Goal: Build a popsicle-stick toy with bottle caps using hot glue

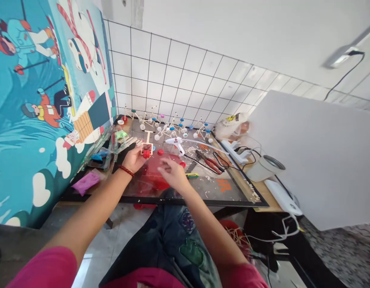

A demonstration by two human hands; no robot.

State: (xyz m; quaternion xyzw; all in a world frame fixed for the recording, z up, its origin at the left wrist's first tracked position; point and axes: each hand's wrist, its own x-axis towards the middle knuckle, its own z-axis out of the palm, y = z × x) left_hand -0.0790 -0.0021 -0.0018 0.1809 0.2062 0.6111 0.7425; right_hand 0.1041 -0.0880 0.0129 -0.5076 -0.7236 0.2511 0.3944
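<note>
My left hand holds a small wooden stick frame with a red cap-like piece on its near end. To the right, my right hand is above the table with its fingers partly curled and apart; nothing shows between them. A red cap lies between the hands. Beyond my right hand rests a white glue gun. A yellow-green cutter lies just right of my right hand, near red-handled pliers.
Several stick models with coloured caps line the back of the table. Bags and a purple packet lie at left. A power strip with cables and a white cylinder stand at right.
</note>
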